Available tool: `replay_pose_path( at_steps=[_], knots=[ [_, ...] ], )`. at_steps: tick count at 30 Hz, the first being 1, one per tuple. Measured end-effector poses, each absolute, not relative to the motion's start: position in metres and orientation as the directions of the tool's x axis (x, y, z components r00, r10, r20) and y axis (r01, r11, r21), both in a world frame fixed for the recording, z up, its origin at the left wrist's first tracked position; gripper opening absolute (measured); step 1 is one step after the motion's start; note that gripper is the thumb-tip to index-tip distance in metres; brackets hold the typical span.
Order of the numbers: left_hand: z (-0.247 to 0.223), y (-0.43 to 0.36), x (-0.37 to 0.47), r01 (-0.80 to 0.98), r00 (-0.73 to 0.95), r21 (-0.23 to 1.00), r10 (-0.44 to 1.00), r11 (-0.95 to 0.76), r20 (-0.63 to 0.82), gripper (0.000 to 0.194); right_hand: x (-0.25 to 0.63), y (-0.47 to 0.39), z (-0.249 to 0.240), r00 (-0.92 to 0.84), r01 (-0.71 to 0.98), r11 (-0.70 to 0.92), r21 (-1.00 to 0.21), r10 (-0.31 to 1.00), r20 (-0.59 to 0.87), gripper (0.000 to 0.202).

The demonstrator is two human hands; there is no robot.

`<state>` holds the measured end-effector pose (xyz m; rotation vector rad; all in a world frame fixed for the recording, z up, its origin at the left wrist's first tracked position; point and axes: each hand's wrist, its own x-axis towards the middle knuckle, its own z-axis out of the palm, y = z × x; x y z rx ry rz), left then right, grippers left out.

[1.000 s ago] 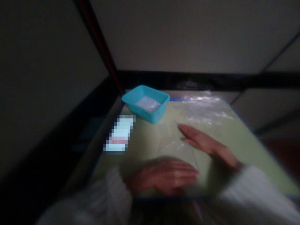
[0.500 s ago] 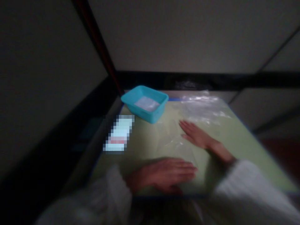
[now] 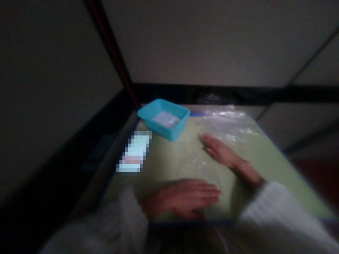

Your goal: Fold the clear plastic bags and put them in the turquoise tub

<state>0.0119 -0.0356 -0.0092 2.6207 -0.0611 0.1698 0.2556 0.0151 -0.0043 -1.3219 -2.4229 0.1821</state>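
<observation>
A clear plastic bag point(image 3: 196, 167) lies flat on the pale yellow-green tabletop point(image 3: 159, 162); its outline is faint. Across its near end rests my left hand point(image 3: 189, 197), open and palm down, fingers stretched to the right. My right hand point(image 3: 218, 150) is open beside the bag's far right part, its fingers extended forward and to the left. Whether the right hand touches the bag or only the tabletop, I cannot tell. Neither hand grips anything.
A turquoise plastic basket point(image 3: 171, 133) stands at the back left, with whitish clear plastic point(image 3: 166, 119) inside. More crumpled clear plastic point(image 3: 227, 121) lies at the back right. A pixelated bright rectangle point(image 3: 135, 151) is at the left edge. Walls stand behind and to the left.
My right hand's fingers have drawn slightly closer together and shifted a little. My left hand stays almost in place on the bag. The view has tilted slightly.
</observation>
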Motion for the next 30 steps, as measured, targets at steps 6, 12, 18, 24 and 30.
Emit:
replay_pose_path(
  at_steps=[6,12,18,24,30],
  knots=[
    [-0.014,-0.036,0.012,-0.092,0.989,0.432,-0.032,-0.897,0.144,0.058,0.237,0.006,-0.006,-0.733,0.625,0.718,-0.307,0.675,0.087,0.06],
    [-0.007,-0.041,0.013,-0.108,0.987,0.362,-0.057,-0.926,0.148,0.057,0.236,0.009,-0.014,-0.726,0.644,0.712,-0.28,0.684,0.072,0.063],
    [0.006,-0.008,-0.001,0.197,0.928,0.266,0.267,-0.943,0.259,0.055,0.245,0.008,-0.007,-0.686,0.644,0.686,-0.337,0.714,0.142,0.062],
    [-0.015,0.033,-0.024,0.537,0.792,0.157,0.559,-0.829,0.245,0.062,0.239,-0.004,-0.007,-0.686,0.656,0.696,-0.292,0.711,0.155,0.064],
    [-0.024,0.036,-0.028,0.55,0.809,0.092,0.557,-0.83,0.187,0.071,0.237,-0.005,-0.015,-0.687,0.675,0.697,-0.242,0.714,0.138,0.071]
  ],
)
